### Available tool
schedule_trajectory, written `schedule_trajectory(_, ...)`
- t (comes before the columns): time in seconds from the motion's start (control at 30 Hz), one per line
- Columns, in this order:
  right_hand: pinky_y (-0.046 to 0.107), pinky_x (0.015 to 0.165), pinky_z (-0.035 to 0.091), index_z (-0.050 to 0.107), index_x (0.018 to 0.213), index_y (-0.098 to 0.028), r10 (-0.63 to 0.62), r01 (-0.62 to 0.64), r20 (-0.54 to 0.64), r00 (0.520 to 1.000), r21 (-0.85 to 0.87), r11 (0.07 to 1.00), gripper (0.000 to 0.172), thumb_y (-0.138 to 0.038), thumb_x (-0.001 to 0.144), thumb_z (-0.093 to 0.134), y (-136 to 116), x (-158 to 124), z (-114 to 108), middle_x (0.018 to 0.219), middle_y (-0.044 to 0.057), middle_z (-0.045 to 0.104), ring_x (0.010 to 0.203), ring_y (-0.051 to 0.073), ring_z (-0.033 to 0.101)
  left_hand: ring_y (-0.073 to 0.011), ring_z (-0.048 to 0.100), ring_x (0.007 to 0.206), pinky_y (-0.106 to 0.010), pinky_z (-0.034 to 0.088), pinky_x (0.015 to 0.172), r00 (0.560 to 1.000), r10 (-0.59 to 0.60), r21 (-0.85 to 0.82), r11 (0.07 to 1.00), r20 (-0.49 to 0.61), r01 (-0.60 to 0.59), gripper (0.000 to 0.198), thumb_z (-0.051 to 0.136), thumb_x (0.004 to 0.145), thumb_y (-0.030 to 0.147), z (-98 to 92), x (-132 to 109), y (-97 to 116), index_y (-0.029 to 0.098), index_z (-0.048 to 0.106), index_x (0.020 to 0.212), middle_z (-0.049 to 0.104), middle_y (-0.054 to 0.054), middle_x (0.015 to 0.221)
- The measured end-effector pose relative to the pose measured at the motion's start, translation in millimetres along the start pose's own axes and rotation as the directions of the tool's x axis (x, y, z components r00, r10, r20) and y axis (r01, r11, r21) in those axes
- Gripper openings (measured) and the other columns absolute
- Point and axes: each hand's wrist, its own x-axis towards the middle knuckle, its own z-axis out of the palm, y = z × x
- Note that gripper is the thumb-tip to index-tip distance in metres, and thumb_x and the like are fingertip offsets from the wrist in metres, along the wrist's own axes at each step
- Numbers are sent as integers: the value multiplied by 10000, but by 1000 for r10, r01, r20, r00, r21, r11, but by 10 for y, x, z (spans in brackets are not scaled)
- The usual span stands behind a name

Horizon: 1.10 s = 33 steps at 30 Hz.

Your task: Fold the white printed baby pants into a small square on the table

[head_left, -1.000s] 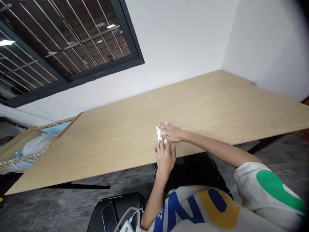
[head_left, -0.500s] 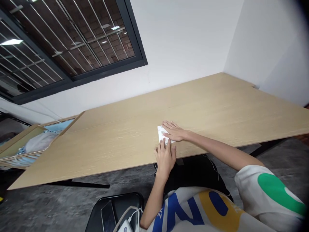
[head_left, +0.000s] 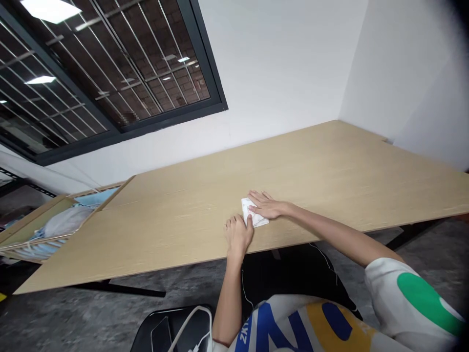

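Note:
A small white folded sheet [head_left: 259, 220], with faint printed marks, lies flat on the wooden table [head_left: 176, 210] near its front edge. My right hand [head_left: 268, 205] rests on the sheet's upper right part, palm down with fingers stretched out, hiding some of it. At the sheet's left side my left hand [head_left: 239, 234] lies on the table, fingers spread a little and curved, its thumb by the sheet's left edge. Neither hand is wrapped round anything.
A wooden crib-like frame [head_left: 69, 217] with light blue and white cloth stands at the left. Below the table edge, a black chair [head_left: 146, 325] holds a dark phone [head_left: 161, 336] and a white cable [head_left: 188, 318]. A barred window [head_left: 164, 117] is above.
My left hand has moved left off the lower part of the sheet to its left side. My right hand stays on the sheet. The view has tilted slightly upward.

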Motion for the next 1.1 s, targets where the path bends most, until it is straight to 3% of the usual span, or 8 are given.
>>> schedule_trajectory(0.13, 564, 1255, 175, 331, 1631, -147, 14, -40, -187, 982, -135, 990, 673, -517, 1069, 356, -73, 2, -147, 1681, 198, 334, 1567, 348, 267, -371, 662, 1115, -482, 433, 982, 1000, -12, -31, 999, 15, 12, 445, 390, 1029, 424, -7, 49, -1, 110, 706, 1008, 728, -232, 1117)
schedule_trajectory(0.23, 554, 1130, 319, 603, 1372, -143, 54, -112, -229, 972, -249, 962, 427, -381, 1035, 493, -130, -34, -188, 1426, 218, 578, 1351, 374, 499, -356, 670, 1097, -463, 438, 965, 1000, 8, -94, 996, 24, -6, 369, 414, 1007, 356, -9, 92, -29, 126, 699, 958, 734, -223, 1069)
schedule_trajectory(0.43, 470, 1046, 363, 627, 1232, -175, 80, -146, -273, 959, -232, 962, 269, -313, 1011, 558, -163, -246, -219, 1308, 172, 596, 1241, 321, 526, -259, 672, 926, -370, 473, 852, 988, 149, -339, 932, 29, -130, 280, 411, 1016, 347, 42, 77, 12, 177, 607, 909, 711, -125, 923)
schedule_trajectory(0.67, 393, 898, 489, 623, 1079, -204, 137, -115, -484, 864, 74, 991, 246, -415, 1033, 504, -222, -1341, -418, 1074, 88, 673, 997, 243, 622, -184, 639, 917, -312, 503, 850, 920, 392, -688, 669, 6, -280, 261, 368, 1063, 386, -44, -295, 483, 210, 540, 976, 692, -65, 998)
schedule_trajectory(0.77, 334, 739, 541, 628, 1018, -213, 313, -125, -609, 729, 331, 935, 318, -523, 1005, 555, -257, -2106, -415, 941, 45, 688, 841, 206, 640, -192, 635, 912, -335, 519, 855, 823, 567, -816, 483, 15, -318, 265, 389, 1061, 401, -97, -513, 835, 207, 558, 996, 694, -75, 1011)
schedule_trajectory(0.9, 271, 507, 499, 657, 942, -224, 556, -129, -729, 399, 555, 822, 350, -555, 870, 748, -370, -3019, -357, 803, 22, 675, 631, 169, 612, -242, 620, 1202, -426, 463, 1094, 622, 781, -798, 338, -59, -500, 252, 441, 1039, 347, -155, -797, 1333, 186, 601, 1149, 691, -129, 1259)
schedule_trajectory(1.0, 282, 406, 435, 673, 1013, -262, 642, -138, -755, 136, 627, 766, 361, -500, 798, 838, -441, -3422, -328, 773, 21, 669, 513, 163, 550, -250, 558, 1353, -430, 400, 1190, 488, 861, -796, 190, -146, -574, 335, 512, 1021, 378, -217, -1011, 1637, 178, 601, 1275, 642, -133, 1400)
schedule_trajectory(1.1, 312, 390, 419, 696, 1052, -303, 633, -202, -773, -42, 627, 752, 353, -482, 787, 846, -404, -3614, -292, 798, 39, 695, 503, 184, 540, -247, 591, 1339, -413, 416, 1196, 336, 934, -855, 71, -124, -514, 471, 634, 965, 482, -245, -1192, 1860, 225, 599, 1358, 653, -89, 1411)
